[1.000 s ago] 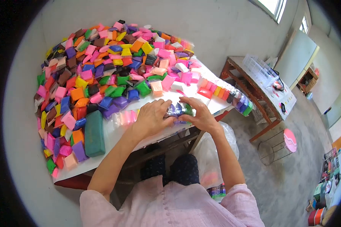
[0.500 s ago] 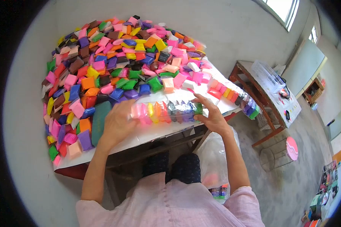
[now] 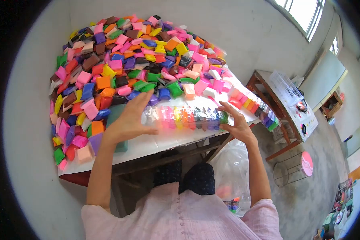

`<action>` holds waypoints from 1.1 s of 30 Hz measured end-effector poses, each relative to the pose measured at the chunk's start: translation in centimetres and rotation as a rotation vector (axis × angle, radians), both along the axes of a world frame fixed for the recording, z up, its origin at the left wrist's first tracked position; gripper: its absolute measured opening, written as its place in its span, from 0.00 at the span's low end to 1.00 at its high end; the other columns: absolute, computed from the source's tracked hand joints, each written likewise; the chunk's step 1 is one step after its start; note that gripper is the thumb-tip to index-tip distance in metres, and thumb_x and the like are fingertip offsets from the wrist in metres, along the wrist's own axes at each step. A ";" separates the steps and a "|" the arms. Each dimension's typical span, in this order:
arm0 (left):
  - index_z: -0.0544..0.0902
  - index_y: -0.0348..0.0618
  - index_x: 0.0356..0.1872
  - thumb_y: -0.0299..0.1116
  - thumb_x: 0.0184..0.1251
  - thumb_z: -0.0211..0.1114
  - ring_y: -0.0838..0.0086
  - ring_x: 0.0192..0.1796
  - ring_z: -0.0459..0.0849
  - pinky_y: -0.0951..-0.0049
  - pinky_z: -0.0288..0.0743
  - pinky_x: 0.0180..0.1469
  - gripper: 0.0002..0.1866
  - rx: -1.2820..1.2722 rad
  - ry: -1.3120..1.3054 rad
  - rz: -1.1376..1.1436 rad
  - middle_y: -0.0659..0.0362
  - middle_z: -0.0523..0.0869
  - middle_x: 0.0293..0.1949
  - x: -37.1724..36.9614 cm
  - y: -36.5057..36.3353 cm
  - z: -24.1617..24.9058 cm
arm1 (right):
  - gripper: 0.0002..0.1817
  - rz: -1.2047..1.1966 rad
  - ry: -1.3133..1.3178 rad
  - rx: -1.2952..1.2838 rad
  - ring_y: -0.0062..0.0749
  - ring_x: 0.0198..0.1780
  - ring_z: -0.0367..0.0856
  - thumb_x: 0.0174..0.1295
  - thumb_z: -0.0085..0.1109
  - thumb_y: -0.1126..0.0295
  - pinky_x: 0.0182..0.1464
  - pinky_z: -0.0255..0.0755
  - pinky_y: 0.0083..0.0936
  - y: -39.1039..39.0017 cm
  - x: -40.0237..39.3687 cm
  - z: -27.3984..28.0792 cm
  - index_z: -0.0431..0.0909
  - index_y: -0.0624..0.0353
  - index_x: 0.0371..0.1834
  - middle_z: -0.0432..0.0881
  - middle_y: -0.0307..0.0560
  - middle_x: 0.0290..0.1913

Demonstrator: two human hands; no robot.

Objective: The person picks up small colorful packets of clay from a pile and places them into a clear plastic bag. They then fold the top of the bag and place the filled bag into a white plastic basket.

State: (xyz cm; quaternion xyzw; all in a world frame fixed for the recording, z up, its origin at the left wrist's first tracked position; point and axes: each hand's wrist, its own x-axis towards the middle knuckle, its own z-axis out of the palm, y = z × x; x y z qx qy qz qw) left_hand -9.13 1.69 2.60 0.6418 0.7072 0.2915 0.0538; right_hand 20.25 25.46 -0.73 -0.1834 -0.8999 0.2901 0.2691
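A clear plastic sleeve (image 3: pixel 184 118) holds a row of small coloured packets, running from pink through yellow, orange and red to black, blue and green. It lies lengthwise over the front of the white-topped table, slightly blurred. My right hand (image 3: pixel 239 125) grips its green end between thumb and fingers. At the loose clear end, my left hand (image 3: pixel 128 122) is open, thumb and fingers spread wide around the plastic. Behind that hand lies a dark green flat object (image 3: pixel 120 147), partly covered by it. A heap of coloured packets (image 3: pixel 124 64) rises behind and to the left.
Another filled sleeve (image 3: pixel 254 105) rests at the table's right edge. Below, a clear plastic bag (image 3: pixel 230 172) hangs or stands beside my legs, with coloured packets in it. A second table (image 3: pixel 282 108) carries a white wire basket (image 3: pixel 284 86); a pink-topped stool (image 3: pixel 307 163) stands nearby.
My left hand has opened wider at the sleeve's clear end. Sleeve and right hand appear slightly farther right, while the whole view has also shifted a little.
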 end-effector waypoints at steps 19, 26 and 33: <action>0.51 0.44 0.79 0.32 0.48 0.74 0.60 0.74 0.65 0.64 0.57 0.75 0.55 0.033 -0.346 -0.131 0.49 0.62 0.75 -2.4 0.4 -3.1 | 0.53 -0.079 -0.180 0.242 0.46 0.73 0.65 0.39 0.81 0.61 0.75 0.55 0.44 -3.7 -2.4 4.9 0.65 0.51 0.74 0.71 0.50 0.70; 0.55 0.39 0.77 0.34 0.49 0.77 0.52 0.74 0.64 0.62 0.57 0.75 0.53 0.105 -0.202 0.104 0.42 0.64 0.74 0.8 3.0 -3.1 | 0.52 -0.035 -0.084 0.638 0.49 0.65 0.73 0.45 0.74 0.41 0.70 0.57 0.50 -6.9 -12.2 0.5 0.62 0.51 0.73 0.75 0.58 0.62; 0.55 0.43 0.77 0.25 0.51 0.72 0.55 0.64 0.75 0.64 0.68 0.67 0.50 0.192 -0.232 0.115 0.43 0.74 0.65 0.7 2.7 -4.7 | 0.51 -0.061 -0.358 0.404 0.52 0.54 0.80 0.47 0.75 0.47 0.60 0.68 0.47 -6.3 -10.9 2.2 0.61 0.54 0.73 0.82 0.55 0.50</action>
